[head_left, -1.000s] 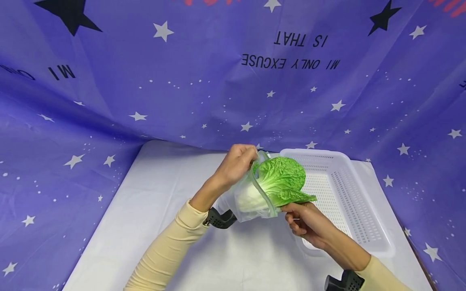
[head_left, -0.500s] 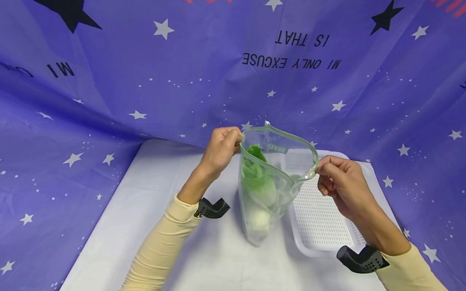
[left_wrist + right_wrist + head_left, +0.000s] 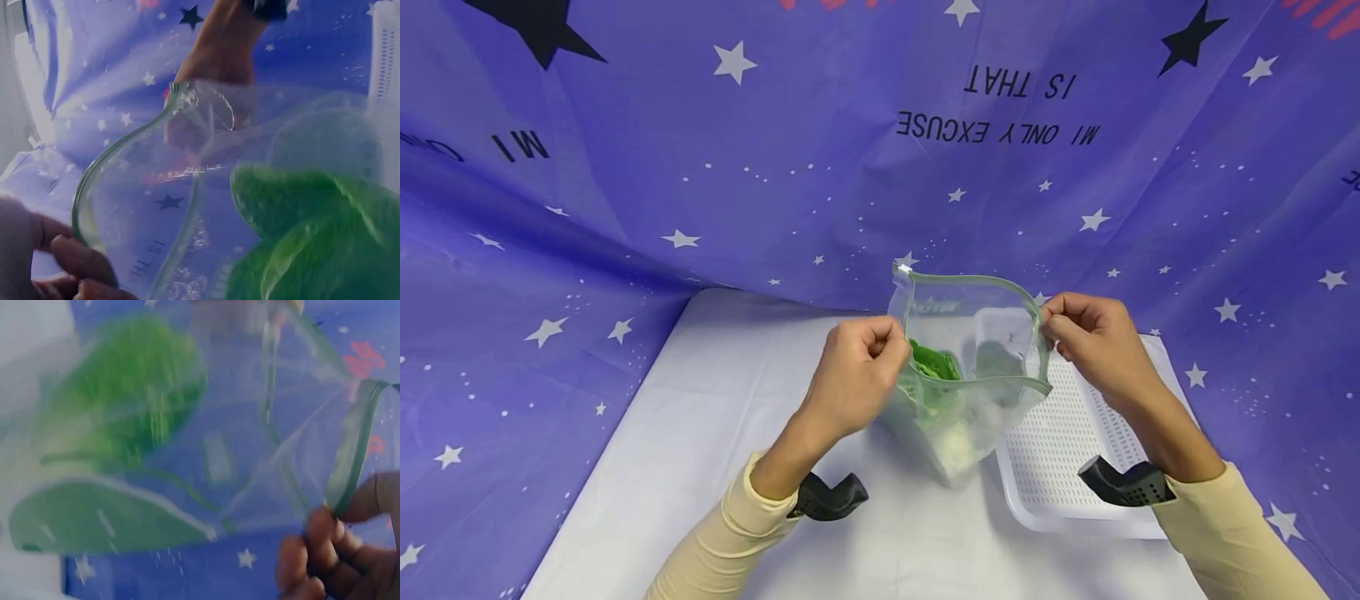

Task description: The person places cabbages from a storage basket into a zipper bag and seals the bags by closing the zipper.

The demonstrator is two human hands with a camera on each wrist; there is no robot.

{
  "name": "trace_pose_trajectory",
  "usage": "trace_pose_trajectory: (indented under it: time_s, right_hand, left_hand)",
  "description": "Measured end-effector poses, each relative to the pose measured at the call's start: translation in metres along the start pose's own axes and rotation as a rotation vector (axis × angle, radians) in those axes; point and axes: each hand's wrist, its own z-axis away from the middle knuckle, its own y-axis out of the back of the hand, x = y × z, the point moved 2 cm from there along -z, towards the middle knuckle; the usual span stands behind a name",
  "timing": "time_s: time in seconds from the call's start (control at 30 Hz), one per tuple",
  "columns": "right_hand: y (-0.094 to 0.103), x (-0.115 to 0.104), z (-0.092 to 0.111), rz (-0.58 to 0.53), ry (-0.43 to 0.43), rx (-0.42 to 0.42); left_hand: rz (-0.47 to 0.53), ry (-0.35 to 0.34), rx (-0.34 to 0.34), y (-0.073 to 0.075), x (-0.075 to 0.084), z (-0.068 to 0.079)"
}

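A clear zip bag (image 3: 996,408) with a green-edged mouth hangs between both hands, its mouth spread wide. Inside it lies a Chinese cabbage (image 3: 934,362), green leaves up and white base toward the bag's bottom. My left hand (image 3: 857,375) pinches the left side of the mouth, fingers curled. On the right side, my right hand (image 3: 1093,342) pinches the rim between thumb and forefinger. In the left wrist view the cabbage leaves (image 3: 319,237) show through the clear film. The right wrist view has the bag's green rim (image 3: 359,450) between the fingertips. A white slider sits at the mouth's far left corner.
A white perforated plastic basket (image 3: 1037,521) stands on the white tabletop (image 3: 737,400) at the right, partly behind the bag. Purple star-printed cloth (image 3: 820,167) hangs behind the table and along its sides.
The cabbage, earlier sticking out of the bag's mouth, has gone inside. The right hand has left the leaves and taken the bag's rim. Lately the left hand has come down and nearer.
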Motion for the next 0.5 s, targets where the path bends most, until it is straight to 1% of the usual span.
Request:
trace_pose_trajectory:
  time_s: [0.03, 0.07, 0.1, 0.17, 0.2, 0.23, 0.27, 0.3, 0.33, 0.4, 0.43, 0.47, 0.5]
  right_hand:
    - [0.001, 0.001, -0.002, 0.077, 0.017, -0.005]
    - [0.003, 0.002, -0.003, 0.153, 0.036, -0.01]
    - [0.004, 0.003, -0.004, 0.208, 0.052, -0.018]
    - [0.007, 0.003, -0.006, 0.256, 0.073, -0.039]
    - [0.008, 0.003, -0.007, 0.264, 0.078, -0.051]
    - [0.009, 0.003, -0.007, 0.267, 0.083, -0.067]
    - [0.01, 0.003, -0.008, 0.266, 0.085, -0.085]
    - [0.011, 0.003, -0.008, 0.256, 0.084, -0.104]
    - [0.011, 0.004, -0.008, 0.243, 0.08, -0.123]
    - [0.011, 0.005, -0.007, 0.203, 0.076, -0.155]
    - [0.011, 0.007, -0.006, 0.177, 0.071, -0.167]
    - [0.011, 0.008, -0.005, 0.147, 0.07, -0.176]
    - [0.011, 0.011, -0.004, 0.102, 0.069, -0.184]
  left_hand:
    - [-0.022, -0.032, 0.016, 0.001, -0.003, 0.002]
    - [-0.044, -0.066, 0.05, 0.003, -0.007, 0.003]
    - [-0.067, -0.102, 0.101, 0.006, -0.013, 0.001]
    - [-0.114, -0.161, 0.219, 0.013, -0.026, -0.007]
    - [-0.137, -0.177, 0.262, 0.017, -0.034, -0.013]
    - [-0.152, -0.182, 0.279, 0.02, -0.041, -0.019]
    - [-0.156, -0.169, 0.268, 0.021, -0.047, -0.026]
    - [-0.149, -0.148, 0.223, 0.022, -0.053, -0.033]
    - [-0.143, -0.129, 0.162, 0.021, -0.057, -0.04]
    - [-0.095, -0.09, 0.03, 0.017, -0.064, -0.052]
    - [-0.058, -0.071, -0.016, 0.014, -0.066, -0.057]
    - [-0.02, -0.058, -0.04, 0.01, -0.068, -0.061]
    - [0.008, -0.054, -0.045, 0.007, -0.068, -0.063]
